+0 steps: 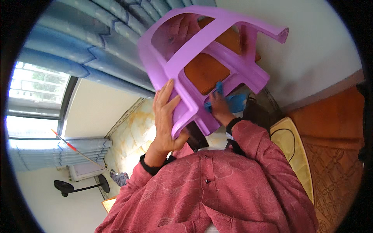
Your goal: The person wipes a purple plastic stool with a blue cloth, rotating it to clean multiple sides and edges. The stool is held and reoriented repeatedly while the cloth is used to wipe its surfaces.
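Observation:
A purple plastic chair is tilted up in front of me, its openings and legs turned towards me. My left hand grips its near left edge, with the fingers spread over the plastic and the thumb lower down. Lower on the frame, my right hand holds a blue cloth against a purple bar. Part of the cloth sticks out above the fingers, and the rest hangs to the right. A brown surface shows through the chair's openings.
Blue curtains hang at upper left beside a window. A mop leans over the marbled floor tiles, near a black fan. At right stand a yellow cushion and carved wooden furniture.

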`<action>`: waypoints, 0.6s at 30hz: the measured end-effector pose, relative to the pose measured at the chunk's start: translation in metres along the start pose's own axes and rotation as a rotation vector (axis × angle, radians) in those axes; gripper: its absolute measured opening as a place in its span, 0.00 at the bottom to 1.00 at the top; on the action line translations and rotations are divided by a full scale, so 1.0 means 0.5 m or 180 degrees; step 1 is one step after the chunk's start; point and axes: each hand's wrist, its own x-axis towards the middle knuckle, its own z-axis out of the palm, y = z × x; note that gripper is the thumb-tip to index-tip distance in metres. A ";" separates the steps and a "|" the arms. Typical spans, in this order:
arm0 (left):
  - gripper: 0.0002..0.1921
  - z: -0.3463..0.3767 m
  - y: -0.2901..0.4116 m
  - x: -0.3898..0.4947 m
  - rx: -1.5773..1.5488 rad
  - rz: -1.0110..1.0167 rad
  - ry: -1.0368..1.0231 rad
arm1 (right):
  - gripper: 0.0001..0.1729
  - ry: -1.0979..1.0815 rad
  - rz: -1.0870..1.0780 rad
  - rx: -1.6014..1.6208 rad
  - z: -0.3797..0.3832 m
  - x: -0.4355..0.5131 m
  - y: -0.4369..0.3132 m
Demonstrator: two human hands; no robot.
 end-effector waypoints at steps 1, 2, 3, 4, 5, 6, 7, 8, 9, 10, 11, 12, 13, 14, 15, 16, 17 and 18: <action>0.35 -0.002 0.002 -0.004 0.0001 0.0061 0.0018 | 0.26 -0.0222 0.0107 0.0407 0.021 -0.028 -0.043; 0.36 -0.007 0.003 -0.007 -0.0001 0.0089 0.0061 | 0.24 -0.0195 -0.0001 0.0433 0.034 -0.050 -0.079; 0.36 -0.014 0.003 -0.010 0.0016 0.0091 0.0085 | 0.24 -0.0862 -0.0075 0.0004 0.031 -0.060 -0.096; 0.37 -0.021 0.005 -0.016 -0.0020 0.0108 0.0069 | 0.22 -0.0861 -0.0160 -0.0041 0.024 -0.065 -0.110; 0.37 -0.030 0.005 -0.021 -0.0026 0.0138 0.0066 | 0.21 -0.1151 -0.0196 -0.0128 -0.001 -0.065 -0.107; 0.37 -0.038 0.005 -0.026 -0.0041 0.0140 0.0061 | 0.20 -0.1461 -0.0027 -0.0372 -0.029 -0.057 -0.100; 0.37 -0.045 0.004 -0.029 -0.0054 0.0139 0.0055 | 0.17 -0.1698 -0.0343 -0.0219 -0.078 -0.047 -0.077; 0.37 -0.051 0.001 -0.031 -0.0067 0.0134 0.0018 | 0.18 -0.2230 0.0269 -0.0246 -0.114 -0.027 -0.064; 0.37 -0.054 -0.005 -0.030 -0.0108 0.0180 0.0065 | 0.18 -0.2349 0.0364 0.0710 -0.162 -0.016 -0.044; 0.37 -0.057 -0.008 -0.032 -0.0132 0.0170 0.0080 | 0.18 -0.2401 0.0486 0.1562 -0.205 -0.005 -0.030; 0.37 -0.060 -0.014 -0.032 -0.0146 0.0144 0.0088 | 0.19 -0.1934 0.0795 0.1041 -0.238 0.008 -0.025; 0.37 -0.060 -0.017 -0.032 -0.0172 0.0140 0.0124 | 0.21 -0.1571 0.1043 0.0501 -0.264 0.020 -0.024; 0.37 -0.061 -0.020 -0.032 -0.0189 0.0137 0.0153 | 0.21 -0.1164 0.1353 0.1143 -0.277 0.029 -0.033; 0.37 -0.059 -0.021 -0.031 -0.0184 0.0126 0.0177 | 0.22 -0.0578 0.1440 0.1937 -0.283 0.035 -0.044; 0.37 -0.057 -0.022 -0.029 -0.0176 0.0133 0.0191 | 0.23 -0.0430 0.0958 0.1389 -0.273 0.042 -0.063; 0.37 -0.055 -0.020 -0.029 -0.0177 0.0100 0.0181 | 0.24 -0.0168 0.0396 0.0833 -0.258 0.046 -0.081; 0.37 -0.053 -0.020 -0.028 -0.0172 0.0079 0.0173 | 0.26 -0.0202 0.0381 0.0722 -0.234 0.050 -0.100; 0.37 -0.051 -0.019 -0.027 -0.0143 0.0073 0.0165 | 0.29 -0.0408 0.0517 0.1084 -0.204 0.054 -0.117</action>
